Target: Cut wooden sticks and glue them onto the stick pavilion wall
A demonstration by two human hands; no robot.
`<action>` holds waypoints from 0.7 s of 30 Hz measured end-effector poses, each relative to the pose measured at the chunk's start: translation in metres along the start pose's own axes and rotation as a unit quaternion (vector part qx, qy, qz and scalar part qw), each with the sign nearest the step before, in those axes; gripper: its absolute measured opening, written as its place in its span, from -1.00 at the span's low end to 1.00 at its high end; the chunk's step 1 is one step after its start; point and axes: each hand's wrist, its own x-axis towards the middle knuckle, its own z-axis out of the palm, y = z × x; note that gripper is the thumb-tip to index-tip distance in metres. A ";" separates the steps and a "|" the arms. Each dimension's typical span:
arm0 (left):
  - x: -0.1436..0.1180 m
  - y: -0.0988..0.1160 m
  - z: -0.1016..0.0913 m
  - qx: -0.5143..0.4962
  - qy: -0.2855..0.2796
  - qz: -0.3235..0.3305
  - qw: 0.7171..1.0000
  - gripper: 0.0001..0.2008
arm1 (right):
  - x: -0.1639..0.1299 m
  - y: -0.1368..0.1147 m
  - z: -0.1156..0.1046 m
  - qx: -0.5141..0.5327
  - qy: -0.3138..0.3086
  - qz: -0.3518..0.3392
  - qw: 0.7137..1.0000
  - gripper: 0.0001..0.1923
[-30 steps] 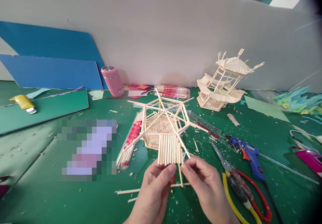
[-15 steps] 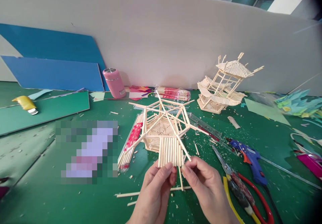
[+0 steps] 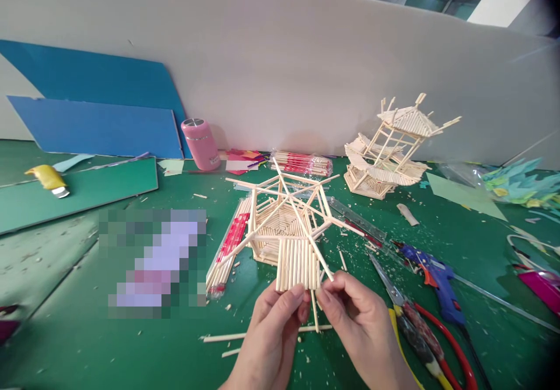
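A hexagonal frame of thin wooden sticks [image 3: 282, 218] stands on the green mat [image 3: 79, 326] in front of me. A flat panel of glued sticks [image 3: 297, 263] leans against its near side. My left hand [image 3: 273, 334] pinches the panel's lower edge with thumb and fingers. My right hand [image 3: 356, 323] pinches the panel's lower right corner, where a single thin stick [image 3: 314, 314] hangs down between the two hands.
A finished stick pavilion [image 3: 391, 148] stands at the back right. Scissors [image 3: 396, 299], red and yellow pliers [image 3: 431, 343] and a blue glue gun [image 3: 431, 273] lie right of my hands. Packs of sticks [image 3: 230, 244], a pink flask [image 3: 200, 143], blue boards [image 3: 96, 112] and loose sticks lie around.
Both hands and the stick panel have shifted very slightly; the view has tilted a little. The grip on the panel is unchanged.
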 end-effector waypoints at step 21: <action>-0.002 0.004 0.010 -0.015 0.031 -0.019 0.999 -0.84 | -0.003 0.002 0.004 -0.019 0.069 -0.030 0.997 -0.88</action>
